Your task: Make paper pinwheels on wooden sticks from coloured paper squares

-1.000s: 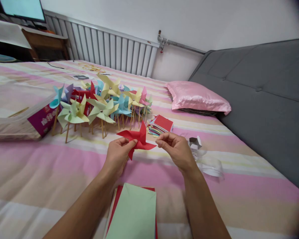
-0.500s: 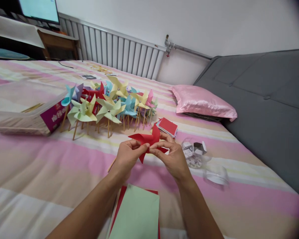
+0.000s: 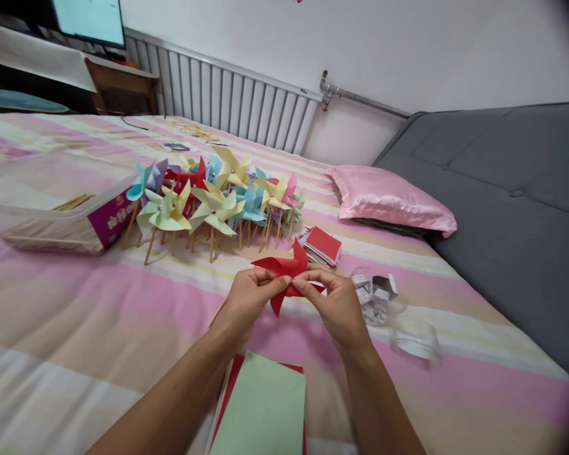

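Observation:
A red paper pinwheel (image 3: 284, 268) is held up between my two hands, its blades pointing outward. My left hand (image 3: 253, 294) pinches it from the left, thumb near the small shiny pin at its centre. My right hand (image 3: 334, 300) grips it from the right, thumb and forefinger meeting at that same centre. A thin wooden stick (image 3: 218, 309) shows beside my left hand; whether it lies on the bed or is held I cannot tell. Below my hands lies a stack of paper sheets, a light green sheet (image 3: 260, 404) on top and red under it.
Finished pinwheels (image 3: 213, 212) in several colours stand behind my hands. At left is a clear plastic box (image 3: 71, 218) of wooden sticks. Small red-topped cards (image 3: 323, 245), a clear tub of small boxes (image 3: 374, 297), a clear lid (image 3: 415, 338) and a pink pillow (image 3: 393, 199) lie right.
The view has shifted slightly, so most things appear a little to the right. My right fingers have drawn in closer at the pinwheel's centre, where the pin now shows.

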{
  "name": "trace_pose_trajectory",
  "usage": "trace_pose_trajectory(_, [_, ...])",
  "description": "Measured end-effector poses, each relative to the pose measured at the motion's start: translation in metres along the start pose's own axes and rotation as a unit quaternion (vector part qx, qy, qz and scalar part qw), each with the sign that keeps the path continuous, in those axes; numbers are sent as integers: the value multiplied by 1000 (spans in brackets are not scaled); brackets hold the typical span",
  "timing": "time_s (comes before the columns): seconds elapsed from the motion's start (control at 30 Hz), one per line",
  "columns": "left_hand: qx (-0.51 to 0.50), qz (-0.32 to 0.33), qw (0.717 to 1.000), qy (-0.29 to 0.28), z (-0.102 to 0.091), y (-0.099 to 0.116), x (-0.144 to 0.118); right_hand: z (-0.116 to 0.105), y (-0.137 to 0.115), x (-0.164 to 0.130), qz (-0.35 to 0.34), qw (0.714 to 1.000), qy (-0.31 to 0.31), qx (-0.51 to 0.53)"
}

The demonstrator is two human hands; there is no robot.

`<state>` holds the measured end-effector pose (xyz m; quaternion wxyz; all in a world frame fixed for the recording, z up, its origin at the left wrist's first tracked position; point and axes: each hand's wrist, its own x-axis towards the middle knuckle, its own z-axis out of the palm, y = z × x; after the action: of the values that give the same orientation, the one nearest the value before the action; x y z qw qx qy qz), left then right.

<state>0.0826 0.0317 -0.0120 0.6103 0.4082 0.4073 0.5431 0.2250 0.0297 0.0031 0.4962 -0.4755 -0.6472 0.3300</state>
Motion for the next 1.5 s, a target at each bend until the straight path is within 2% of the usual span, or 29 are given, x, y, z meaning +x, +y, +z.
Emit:
trace_pose_trajectory(0.33, [129, 70, 988, 35, 3, 2, -2, 1, 1, -2, 25, 998, -13, 51])
trace_pose_trajectory(0.5, [113, 80, 990, 40, 2, -1, 0, 6, 4, -3, 31, 992, 40, 112])
trace_pose_trajectory(0.67, [109, 82, 990, 33, 1, -4, 1, 9, 3, -2, 54, 978, -8, 199])
trace_pose_trajectory(0.93, [131, 101, 986, 20, 2, -2, 0, 4, 5, -2, 49, 981, -54, 182])
trace_pose_trajectory(1.5, [106, 116, 988, 1, 4, -3, -1, 4, 11, -2, 65, 981, -40, 179])
